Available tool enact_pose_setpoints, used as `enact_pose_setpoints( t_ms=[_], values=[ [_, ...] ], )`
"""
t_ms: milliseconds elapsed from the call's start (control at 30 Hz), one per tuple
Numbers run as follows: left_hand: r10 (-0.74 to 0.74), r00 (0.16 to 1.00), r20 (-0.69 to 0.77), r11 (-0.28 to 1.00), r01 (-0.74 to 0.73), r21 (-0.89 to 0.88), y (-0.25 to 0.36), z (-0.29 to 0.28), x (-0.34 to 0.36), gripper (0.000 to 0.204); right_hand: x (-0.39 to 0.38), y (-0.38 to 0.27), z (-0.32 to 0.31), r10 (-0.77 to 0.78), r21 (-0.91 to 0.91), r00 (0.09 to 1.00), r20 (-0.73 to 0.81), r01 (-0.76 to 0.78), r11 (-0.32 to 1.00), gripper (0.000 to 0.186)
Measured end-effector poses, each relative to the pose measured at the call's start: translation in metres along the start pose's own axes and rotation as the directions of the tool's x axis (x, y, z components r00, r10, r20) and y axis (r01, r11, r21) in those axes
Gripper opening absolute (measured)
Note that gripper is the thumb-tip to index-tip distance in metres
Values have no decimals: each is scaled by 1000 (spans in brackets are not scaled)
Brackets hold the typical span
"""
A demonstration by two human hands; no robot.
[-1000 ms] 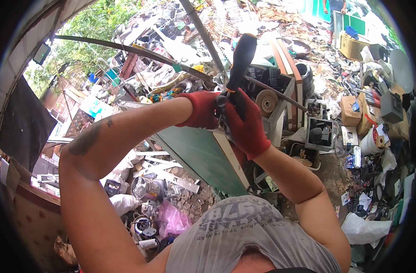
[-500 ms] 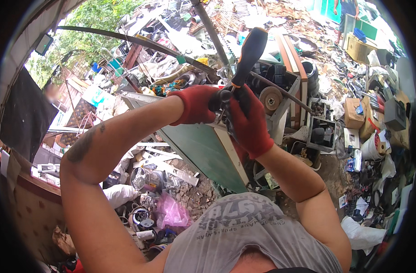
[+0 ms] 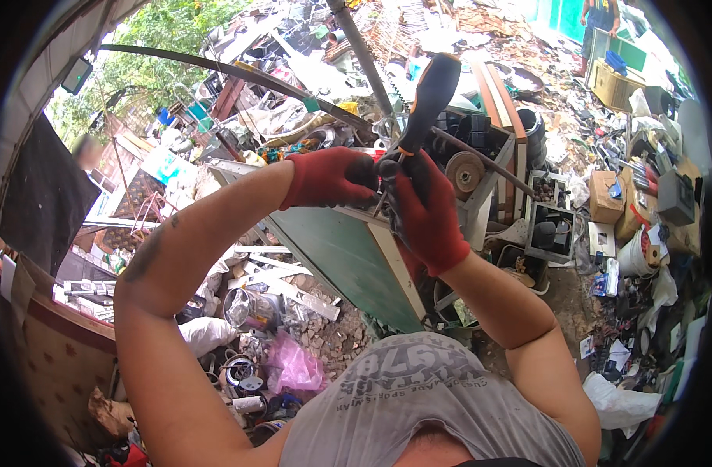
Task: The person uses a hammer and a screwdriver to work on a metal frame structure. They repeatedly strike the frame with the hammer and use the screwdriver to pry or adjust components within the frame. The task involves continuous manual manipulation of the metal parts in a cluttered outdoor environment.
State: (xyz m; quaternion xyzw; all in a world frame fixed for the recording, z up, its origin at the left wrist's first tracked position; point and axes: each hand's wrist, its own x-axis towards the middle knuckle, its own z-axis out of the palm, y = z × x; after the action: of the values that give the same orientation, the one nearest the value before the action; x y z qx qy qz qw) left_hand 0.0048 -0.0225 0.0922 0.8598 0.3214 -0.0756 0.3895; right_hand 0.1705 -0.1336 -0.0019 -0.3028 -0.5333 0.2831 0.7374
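My right hand (image 3: 422, 214), in a red and black glove, grips a large black-and-orange-handled screwdriver (image 3: 426, 97), handle upward, its shaft angled down toward the top of a green-faced panel (image 3: 356, 265) with a pale edge. My left hand (image 3: 333, 179), gloved alike, sits just left of it along that top, fingertips curled near the shaft; what lies under them is hidden. A grinding-type disc (image 3: 463, 173) and a metal bar (image 3: 500, 171) are right of my hands.
Scrap surrounds me: upright boards (image 3: 492, 93), a white bucket (image 3: 634, 249), cardboard boxes (image 3: 605, 194), a pink bag (image 3: 294, 362). A pole (image 3: 356, 47) rises behind the panel. Another person (image 3: 593, 31) stands at top right; a blurred person (image 3: 87, 152) is at left.
My left hand has drawn leftward, away from the screwdriver shaft. The screwdriver and my right hand have shifted slightly rightward since a second ago.
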Motion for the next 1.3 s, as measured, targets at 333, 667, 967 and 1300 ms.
enact_pose_setpoints(
  t_ms=[333,667,967,1300],
  values=[
    [-333,941,-49,839,320,440,52,7,9,31,-7,1,2,23,37,999,22,-24,999,19],
    [-343,930,134,842,241,482,55,-3,22,24,-4,-1,3,15,49,1000,-14,-14,999,13],
    [-372,928,-9,702,288,652,80,13,13,25,-4,-1,3,8,-21,1000,0,-8,1000,19],
    [-342,938,53,666,202,718,82,21,19,37,-5,-2,3,95,143,995,-14,-92,985,19]
  ],
)
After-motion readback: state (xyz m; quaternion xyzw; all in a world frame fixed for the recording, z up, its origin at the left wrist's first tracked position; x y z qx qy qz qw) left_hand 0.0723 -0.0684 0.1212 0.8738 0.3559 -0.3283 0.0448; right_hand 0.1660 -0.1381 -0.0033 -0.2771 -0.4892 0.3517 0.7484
